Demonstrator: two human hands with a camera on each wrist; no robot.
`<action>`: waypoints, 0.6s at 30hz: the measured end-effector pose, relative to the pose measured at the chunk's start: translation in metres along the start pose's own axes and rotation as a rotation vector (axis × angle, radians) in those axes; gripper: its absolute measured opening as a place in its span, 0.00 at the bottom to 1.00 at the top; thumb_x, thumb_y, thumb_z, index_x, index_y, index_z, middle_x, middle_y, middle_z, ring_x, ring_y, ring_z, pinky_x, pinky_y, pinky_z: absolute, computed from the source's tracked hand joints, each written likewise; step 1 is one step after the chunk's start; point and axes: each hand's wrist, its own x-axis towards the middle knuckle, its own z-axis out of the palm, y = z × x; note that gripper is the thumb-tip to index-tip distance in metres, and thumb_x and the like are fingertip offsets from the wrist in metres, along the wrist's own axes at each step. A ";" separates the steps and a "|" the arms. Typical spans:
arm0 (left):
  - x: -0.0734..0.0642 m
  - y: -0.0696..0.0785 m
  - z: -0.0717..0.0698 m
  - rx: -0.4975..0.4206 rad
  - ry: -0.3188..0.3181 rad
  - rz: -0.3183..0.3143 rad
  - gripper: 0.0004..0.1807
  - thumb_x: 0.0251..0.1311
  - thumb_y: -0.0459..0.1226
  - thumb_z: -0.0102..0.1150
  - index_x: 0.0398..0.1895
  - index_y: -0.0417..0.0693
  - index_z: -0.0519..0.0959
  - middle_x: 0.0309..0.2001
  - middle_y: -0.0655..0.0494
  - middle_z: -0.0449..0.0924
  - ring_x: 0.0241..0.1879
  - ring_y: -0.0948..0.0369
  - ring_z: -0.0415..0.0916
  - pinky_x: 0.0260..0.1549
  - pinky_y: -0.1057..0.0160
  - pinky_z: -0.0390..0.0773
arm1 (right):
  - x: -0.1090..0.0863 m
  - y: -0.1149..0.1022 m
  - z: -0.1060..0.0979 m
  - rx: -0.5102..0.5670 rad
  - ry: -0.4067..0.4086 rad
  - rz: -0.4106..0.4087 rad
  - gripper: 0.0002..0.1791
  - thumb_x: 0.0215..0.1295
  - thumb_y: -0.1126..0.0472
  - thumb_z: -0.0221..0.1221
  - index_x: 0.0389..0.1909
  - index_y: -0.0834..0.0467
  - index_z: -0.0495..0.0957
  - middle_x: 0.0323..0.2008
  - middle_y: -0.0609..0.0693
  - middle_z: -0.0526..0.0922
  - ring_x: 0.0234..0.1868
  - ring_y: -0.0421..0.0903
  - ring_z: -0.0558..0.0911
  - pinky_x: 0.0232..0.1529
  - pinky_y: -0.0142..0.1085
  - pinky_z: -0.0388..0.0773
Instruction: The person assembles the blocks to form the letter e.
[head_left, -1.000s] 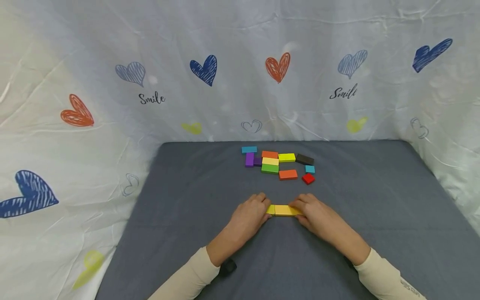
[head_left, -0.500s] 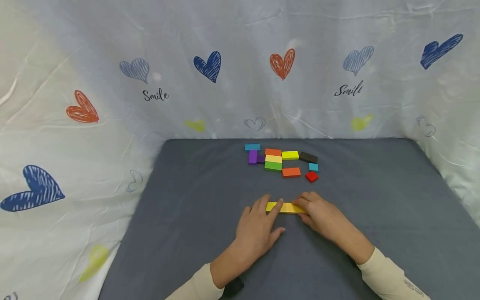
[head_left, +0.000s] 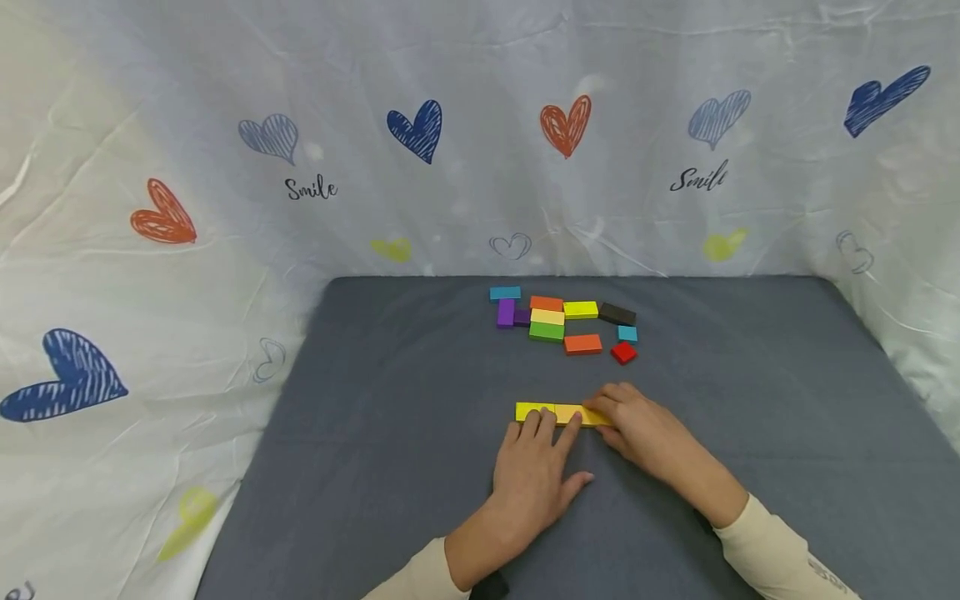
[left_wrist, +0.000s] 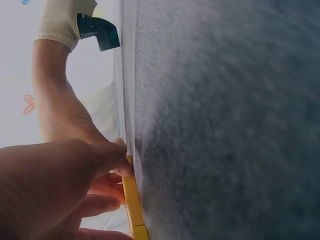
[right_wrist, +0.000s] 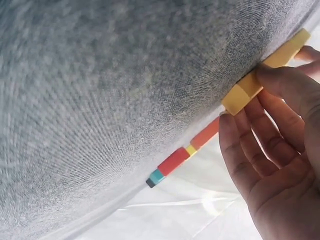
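Two flat blocks lie end to end in a row: a bright yellow block point(head_left: 527, 411) on the left and an orange-yellow block point(head_left: 567, 412) on the right. My right hand point(head_left: 643, 432) pinches the right end of the orange-yellow block between thumb and fingers, which the right wrist view shows closely on that block point(right_wrist: 240, 97). My left hand point(head_left: 528, 479) has its fingers extended, fingertips on the near side and top of the row, thumb spread away from it. In the left wrist view the row's orange-yellow block point(left_wrist: 131, 197) stands beside the fingertips.
Farther back lie several coloured blocks, among them a green block point(head_left: 547, 332), an orange block point(head_left: 582, 345), a red block point(head_left: 623, 353), a black block point(head_left: 617, 314) and a purple block point(head_left: 506, 313). A grey cloth point(head_left: 390, 400) covers the table, and a white curtain point(head_left: 465, 192) hangs behind.
The left hand has let go of the row's left end, straightened its fingers and slid right and nearer, uncovering the yellow block. The right hand keeps its pinch. The head view shifted slightly.
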 end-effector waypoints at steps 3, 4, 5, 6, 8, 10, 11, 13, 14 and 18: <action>0.003 0.003 0.000 -0.003 -0.007 -0.010 0.44 0.68 0.74 0.45 0.82 0.69 0.64 0.59 0.57 0.73 0.59 0.58 0.69 0.53 0.56 0.72 | 0.000 0.001 -0.001 0.006 -0.005 -0.001 0.21 0.62 0.64 0.76 0.56 0.60 0.87 0.49 0.49 0.84 0.51 0.48 0.80 0.50 0.45 0.84; 0.003 0.004 -0.001 0.004 -0.017 -0.015 0.44 0.68 0.74 0.44 0.82 0.70 0.64 0.60 0.57 0.73 0.60 0.58 0.69 0.54 0.55 0.71 | 0.000 0.001 -0.001 0.009 -0.006 -0.003 0.21 0.62 0.64 0.75 0.56 0.60 0.87 0.49 0.49 0.84 0.51 0.48 0.80 0.51 0.45 0.84; 0.003 0.004 -0.002 0.011 -0.029 -0.021 0.43 0.68 0.75 0.43 0.82 0.70 0.64 0.60 0.57 0.73 0.61 0.58 0.69 0.55 0.55 0.71 | 0.001 0.001 -0.001 0.013 -0.007 -0.007 0.21 0.62 0.65 0.75 0.56 0.60 0.87 0.49 0.49 0.84 0.51 0.48 0.80 0.51 0.45 0.84; 0.004 0.005 -0.003 0.013 -0.041 -0.027 0.43 0.69 0.75 0.43 0.82 0.70 0.65 0.61 0.58 0.73 0.62 0.58 0.68 0.57 0.55 0.70 | 0.001 0.001 -0.002 0.019 -0.011 -0.013 0.20 0.62 0.65 0.75 0.56 0.60 0.87 0.49 0.49 0.84 0.51 0.48 0.81 0.51 0.46 0.84; 0.004 0.007 -0.005 0.034 -0.067 -0.041 0.43 0.69 0.75 0.41 0.82 0.71 0.65 0.63 0.58 0.72 0.65 0.58 0.67 0.60 0.54 0.69 | 0.003 0.002 -0.004 0.035 -0.030 -0.016 0.20 0.63 0.63 0.75 0.56 0.60 0.87 0.49 0.48 0.84 0.51 0.48 0.81 0.51 0.46 0.83; 0.004 0.009 -0.007 0.057 -0.095 -0.056 0.43 0.69 0.75 0.41 0.82 0.72 0.64 0.64 0.58 0.72 0.66 0.58 0.66 0.62 0.54 0.68 | 0.005 0.004 -0.007 0.061 -0.052 -0.022 0.18 0.66 0.61 0.74 0.55 0.59 0.87 0.48 0.48 0.84 0.50 0.47 0.82 0.51 0.46 0.83; 0.004 0.011 -0.008 0.066 -0.107 -0.064 0.43 0.69 0.75 0.41 0.82 0.72 0.63 0.64 0.59 0.71 0.66 0.59 0.66 0.62 0.54 0.68 | 0.007 0.006 -0.009 0.073 -0.061 -0.020 0.18 0.67 0.59 0.73 0.55 0.58 0.87 0.48 0.47 0.84 0.50 0.47 0.83 0.52 0.47 0.83; 0.004 0.012 -0.010 0.079 -0.117 -0.077 0.42 0.68 0.75 0.42 0.82 0.73 0.63 0.64 0.59 0.71 0.66 0.59 0.66 0.62 0.55 0.67 | 0.011 0.011 -0.014 0.098 -0.066 -0.009 0.17 0.69 0.56 0.71 0.56 0.58 0.87 0.49 0.48 0.85 0.50 0.48 0.84 0.52 0.48 0.83; 0.004 0.013 -0.010 0.079 -0.119 -0.083 0.42 0.68 0.75 0.42 0.82 0.74 0.63 0.64 0.60 0.71 0.66 0.59 0.66 0.62 0.55 0.67 | 0.013 0.013 -0.017 0.104 -0.059 -0.004 0.18 0.71 0.56 0.70 0.57 0.58 0.87 0.50 0.49 0.86 0.51 0.49 0.85 0.52 0.50 0.83; 0.005 0.014 -0.011 0.074 -0.104 -0.099 0.41 0.68 0.74 0.45 0.81 0.75 0.64 0.64 0.61 0.71 0.65 0.60 0.67 0.60 0.55 0.67 | 0.027 0.026 -0.029 0.098 0.004 0.032 0.18 0.72 0.59 0.68 0.59 0.60 0.86 0.52 0.54 0.87 0.52 0.54 0.85 0.52 0.54 0.83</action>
